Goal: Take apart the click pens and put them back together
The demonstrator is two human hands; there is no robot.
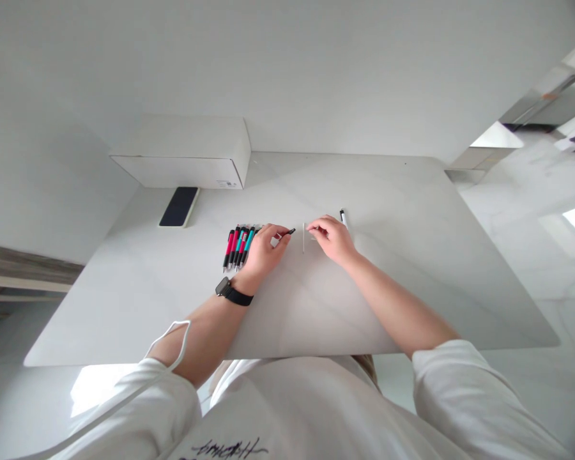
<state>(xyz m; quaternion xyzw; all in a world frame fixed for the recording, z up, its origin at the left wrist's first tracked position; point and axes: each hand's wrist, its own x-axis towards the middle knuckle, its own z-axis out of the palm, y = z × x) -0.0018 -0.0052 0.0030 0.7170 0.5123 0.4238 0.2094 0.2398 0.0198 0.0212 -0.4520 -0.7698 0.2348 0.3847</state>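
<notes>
My left hand point(267, 250) is closed, with a small black pen part point(292, 231) poking out between thumb and index finger. Beside that hand, to its left, lies a row of several red and teal pens point(234, 248) with black grips, some partly hidden by it. A thin white stick point(303, 239), perhaps a pen refill, rests on the table between my hands. My right hand point(333, 239) has its thumb and index finger pinched together just right of the stick; what they hold is too small to make out. Behind the right hand shows a white pen point(343, 217) with a black end.
A white table point(402, 211) spreads under both arms, against a wall. At the back left stands a long white box point(182, 169), with a dark-screened phone point(179, 206) lying in front of it. A white cord point(184, 345) loops by my left forearm.
</notes>
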